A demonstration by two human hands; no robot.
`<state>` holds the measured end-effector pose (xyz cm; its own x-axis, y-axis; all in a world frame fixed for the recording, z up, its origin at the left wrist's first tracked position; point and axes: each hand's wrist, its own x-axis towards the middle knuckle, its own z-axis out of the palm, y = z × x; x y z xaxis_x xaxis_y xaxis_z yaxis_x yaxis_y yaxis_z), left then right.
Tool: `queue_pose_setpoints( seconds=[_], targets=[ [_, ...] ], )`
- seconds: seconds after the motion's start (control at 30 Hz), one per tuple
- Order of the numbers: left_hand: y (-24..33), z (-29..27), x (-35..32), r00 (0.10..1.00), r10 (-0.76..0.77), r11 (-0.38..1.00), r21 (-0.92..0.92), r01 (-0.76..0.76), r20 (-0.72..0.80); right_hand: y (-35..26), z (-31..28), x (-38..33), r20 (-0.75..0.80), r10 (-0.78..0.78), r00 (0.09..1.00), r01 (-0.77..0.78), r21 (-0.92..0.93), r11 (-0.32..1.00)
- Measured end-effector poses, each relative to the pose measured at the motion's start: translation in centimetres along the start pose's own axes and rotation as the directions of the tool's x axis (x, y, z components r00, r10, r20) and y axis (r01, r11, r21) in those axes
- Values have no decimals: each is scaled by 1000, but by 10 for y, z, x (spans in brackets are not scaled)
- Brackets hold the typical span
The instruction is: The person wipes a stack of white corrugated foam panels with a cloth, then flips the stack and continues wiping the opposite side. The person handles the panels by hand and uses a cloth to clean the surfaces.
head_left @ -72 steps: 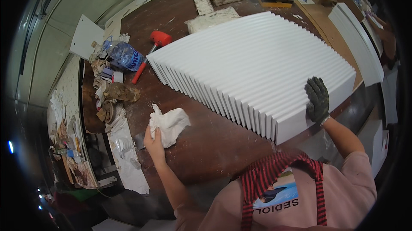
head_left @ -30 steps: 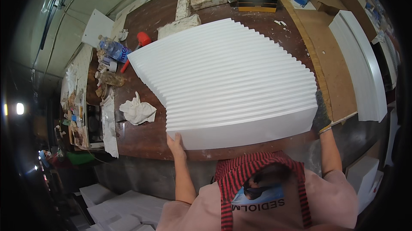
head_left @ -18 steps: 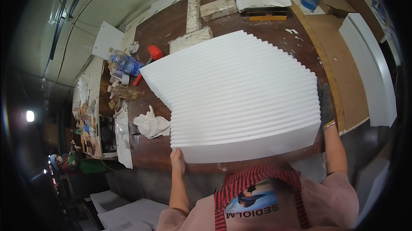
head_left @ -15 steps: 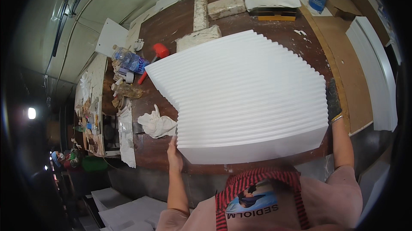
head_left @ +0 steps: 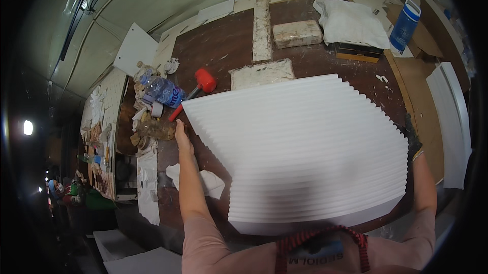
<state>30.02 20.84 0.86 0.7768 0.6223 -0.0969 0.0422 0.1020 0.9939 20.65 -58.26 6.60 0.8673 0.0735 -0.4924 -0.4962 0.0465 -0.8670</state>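
A staggered stack of white boards [head_left: 310,136] lies across the table in front of me, its stepped edges forming long ridges. My left hand [head_left: 183,137] is off the stack, beyond its left side. Its fingers are stretched out beside the red handle end of a mallet [head_left: 205,80], and nothing shows in them. My right hand [head_left: 414,139], in a dark glove, lies along the stack's right edge with fingers extended; part of it is hidden. Below my left forearm, a crumpled white cloth [head_left: 211,182] rests near the stack's left edge.
Plastic bottles [head_left: 163,91] and a tape roll [head_left: 157,109] crowd the table's left side. At the back are a wrapped block [head_left: 297,34], a white cloth [head_left: 351,22] over a dark box, and a blue bottle [head_left: 405,26]. A long white panel [head_left: 452,121] stands at the right.
My left hand has left the stack's near left corner and reached forward to the mallet handle. My right hand stays at the right edge. The whole view has shifted, with the table lower in it.
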Motion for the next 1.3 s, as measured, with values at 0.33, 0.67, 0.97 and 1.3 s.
queue_pose_setpoints(
  seconds=[0.33, 0.67, 0.97, 1.3],
  targets=[
    [4, 42, 20, 970, -158, 975, -129, 184, 185, -83, 87, 95, 65, 95, 993, -58, -430, 901],
    [22, 75, -31, 842, -313, 913, -108, 395, 439, -71, 84, 114, 71, 38, 997, -10, -362, 932],
    [4, 51, -39, 799, -338, 911, -42, 411, 497, -35, -1, 45, 79, 146, 986, -122, -250, 961],
    [2, 46, -51, 851, -282, 952, 17, 307, 443, 80, -32, -8, -17, -125, 992, 124, 322, 939]
  ],
)
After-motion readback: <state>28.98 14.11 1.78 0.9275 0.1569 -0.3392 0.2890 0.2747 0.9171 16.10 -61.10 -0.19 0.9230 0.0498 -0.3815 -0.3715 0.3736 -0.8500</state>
